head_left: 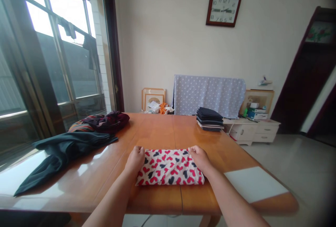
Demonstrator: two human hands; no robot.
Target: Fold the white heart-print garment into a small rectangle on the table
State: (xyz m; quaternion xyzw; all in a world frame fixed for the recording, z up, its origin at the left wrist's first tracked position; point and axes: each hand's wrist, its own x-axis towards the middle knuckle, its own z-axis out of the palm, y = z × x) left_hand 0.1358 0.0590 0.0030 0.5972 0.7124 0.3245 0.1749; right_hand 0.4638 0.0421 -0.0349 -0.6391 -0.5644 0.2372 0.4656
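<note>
A folded white cloth printed with red and dark hearts (169,167) lies on the wooden table (157,132) near its front edge. My left hand (135,158) grips the cloth's far left corner with curled fingers. My right hand (200,157) grips the far right corner the same way. Both forearms reach in from the bottom of the view.
A dark garment (65,148) sprawls on the table's left side, with a maroon and striped heap (105,121) behind it. A stack of folded dark clothes (209,119) sits at the far right. A white sheet (256,183) lies at the front right corner. A window is on the left.
</note>
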